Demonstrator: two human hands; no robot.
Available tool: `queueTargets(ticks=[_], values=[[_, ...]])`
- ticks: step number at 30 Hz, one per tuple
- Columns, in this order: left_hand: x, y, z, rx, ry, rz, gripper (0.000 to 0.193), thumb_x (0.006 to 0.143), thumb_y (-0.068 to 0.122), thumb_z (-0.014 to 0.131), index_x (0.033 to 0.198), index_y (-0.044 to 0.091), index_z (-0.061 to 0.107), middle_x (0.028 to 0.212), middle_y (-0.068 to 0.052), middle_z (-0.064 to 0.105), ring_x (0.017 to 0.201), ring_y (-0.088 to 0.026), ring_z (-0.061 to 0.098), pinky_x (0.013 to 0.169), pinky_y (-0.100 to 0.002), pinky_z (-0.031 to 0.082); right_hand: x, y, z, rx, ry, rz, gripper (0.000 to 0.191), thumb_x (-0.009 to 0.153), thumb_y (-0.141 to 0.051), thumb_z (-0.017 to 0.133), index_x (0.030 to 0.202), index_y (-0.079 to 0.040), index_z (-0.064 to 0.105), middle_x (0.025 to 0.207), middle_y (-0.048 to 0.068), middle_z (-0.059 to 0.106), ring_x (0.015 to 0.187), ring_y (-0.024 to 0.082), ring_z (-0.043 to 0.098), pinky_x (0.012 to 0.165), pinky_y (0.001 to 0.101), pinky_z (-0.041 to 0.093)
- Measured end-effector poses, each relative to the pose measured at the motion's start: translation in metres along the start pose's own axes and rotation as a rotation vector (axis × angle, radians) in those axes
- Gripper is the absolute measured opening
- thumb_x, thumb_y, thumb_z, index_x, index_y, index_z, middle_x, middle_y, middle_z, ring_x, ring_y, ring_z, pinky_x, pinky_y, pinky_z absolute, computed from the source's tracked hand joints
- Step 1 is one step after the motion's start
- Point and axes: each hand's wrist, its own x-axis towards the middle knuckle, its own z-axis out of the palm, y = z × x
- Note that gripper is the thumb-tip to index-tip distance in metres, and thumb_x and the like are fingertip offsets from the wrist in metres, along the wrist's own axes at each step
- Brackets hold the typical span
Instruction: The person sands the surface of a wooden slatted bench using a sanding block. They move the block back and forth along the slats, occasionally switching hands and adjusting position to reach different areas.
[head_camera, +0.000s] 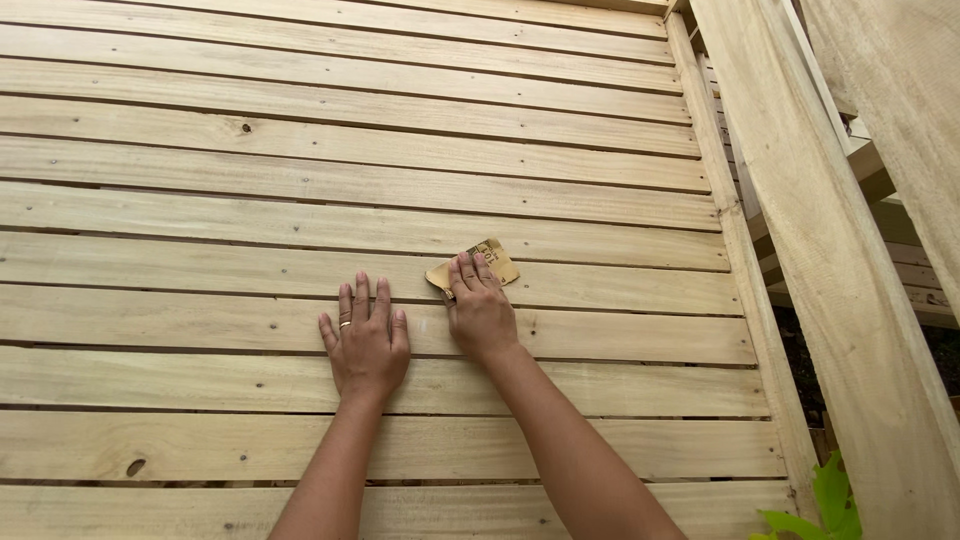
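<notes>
A large panel of pale wooden slats (200, 200) fills the head view, its boards running left to right with thin gaps between them. My left hand (366, 340) lies flat on one slat, fingers together, a ring on one finger, holding nothing. My right hand (480, 312) presses a small tan piece of sandpaper (497, 260) against the slat just above and to the right of my left hand. The fingers cover most of the paper; only its upper corner and left edge show.
A wooden side rail (735, 250) bounds the panel on the right. Broad upright planks (830, 250) lean beyond it, with more stacked timber (900, 270) behind. Green leaves (825, 505) show at the lower right corner. Knots and nail holes dot the slats.
</notes>
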Motion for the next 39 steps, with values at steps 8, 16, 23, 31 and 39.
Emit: queueTargets(ticks=[8,16,23,31,39], values=[[-0.041,-0.078,-0.026,0.088,0.196,-0.056,0.065,0.101,0.047,0.038,0.159,0.017,0.032,0.17,-0.007,0.021,0.156,-0.033,0.009,0.118,-0.064,0.002,-0.124,-0.012,-0.031,0.024,-0.142,-0.101,0.057,0.09,-0.01,0.062,0.145,-0.003,0.052,0.153,0.016,0.049,0.145,0.033,0.039,0.114,0.0498,0.036],[-0.039,-0.079,-0.021,0.15,0.024,-0.06,0.063,0.097,0.052,0.032,0.158,0.038,0.025,0.169,0.004,0.014,0.155,-0.028,0.005,0.122,-0.056,0.0,0.003,-0.07,0.014,0.061,-0.057,-0.126,0.054,0.092,-0.015,0.06,0.144,-0.002,0.054,0.152,0.016,0.052,0.146,0.034,0.042,0.118,0.0465,0.035],[-0.042,-0.074,-0.029,0.187,-0.061,-0.107,0.066,0.096,0.058,0.031,0.159,0.041,0.019,0.169,0.006,0.009,0.155,-0.027,0.002,0.122,-0.055,0.0,-0.099,-0.052,-0.037,0.052,-0.104,-0.156,0.053,0.092,-0.014,0.062,0.144,-0.004,0.055,0.152,0.015,0.053,0.143,0.034,0.044,0.113,0.0477,0.037],[-0.039,-0.077,-0.028,0.187,-0.031,-0.063,0.063,0.099,0.054,0.029,0.16,0.04,0.018,0.17,0.006,0.009,0.156,-0.027,0.001,0.123,-0.057,0.0,-0.005,-0.079,0.01,0.064,-0.104,-0.175,0.052,0.095,-0.014,0.058,0.145,-0.003,0.053,0.152,0.015,0.052,0.146,0.033,0.042,0.12,0.0457,0.035],[-0.037,-0.077,-0.026,0.221,-0.043,-0.068,0.067,0.097,0.058,0.024,0.16,0.038,0.011,0.169,0.004,0.003,0.154,-0.028,-0.002,0.12,-0.057,-0.001,-0.114,-0.035,-0.037,0.018,-0.134,-0.147,0.054,0.093,-0.013,0.059,0.146,-0.008,0.054,0.153,0.011,0.051,0.145,0.03,0.043,0.115,0.0469,0.038]])
